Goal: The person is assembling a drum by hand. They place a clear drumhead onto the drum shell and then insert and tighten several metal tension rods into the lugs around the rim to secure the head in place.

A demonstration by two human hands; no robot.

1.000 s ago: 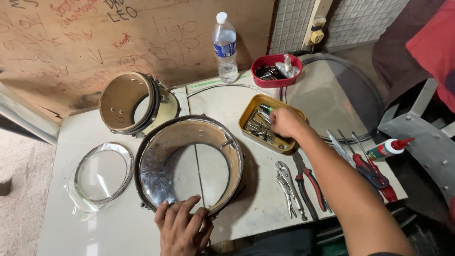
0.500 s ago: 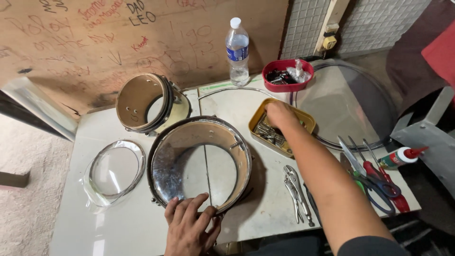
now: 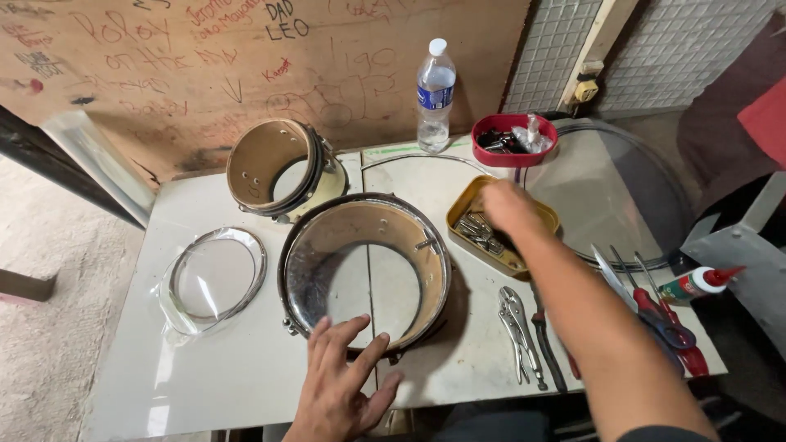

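Note:
A large open drum shell with a chrome rim stands in the middle of the white table. My left hand lies flat on the table at the shell's near edge, fingers spread and touching the rim. My right hand reaches into a yellow tray of small metal parts just right of the shell; its fingers are blurred. A smaller cream drum shell lies tilted behind the large one.
A metal hoop with clear film lies at left. A water bottle and a red bowl stand at the back. A clear round drumhead, pliers, screwdrivers and a glue bottle lie at right.
The camera view has shifted and come closer. My right hand stays in the yellow tray and moves among the parts. My left hand has opened its fingers wider at the shell's near rim.

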